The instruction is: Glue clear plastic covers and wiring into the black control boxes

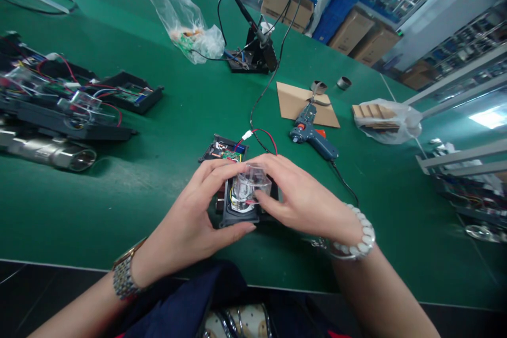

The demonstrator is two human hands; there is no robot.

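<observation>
A small black plastic housing [236, 217] lies on the table in front of me, with silvery foil-like parts and a yellow wire inside. Above it, a clear plastic cover [256, 186] is pinched between the thumb and fingers of my right hand [307, 198]. My left hand [194, 211] spans the housing, its thumb by the near edge and its fingertips against the cover's far left side. Just beyond lies a black tray with a green circuit board [230, 156], and red and dark wires run to a white connector [247, 135]. My fingers hide part of the housing.
A glue gun [311, 132] rests by a cardboard sheet [289, 100]. Farther back are a soldering iron stand [253, 53] and a clear bag [186, 26]. Wired black housings [79, 111] and a metal cylinder [51, 150] lie left; bagged cardboard pieces [380, 119] sit right.
</observation>
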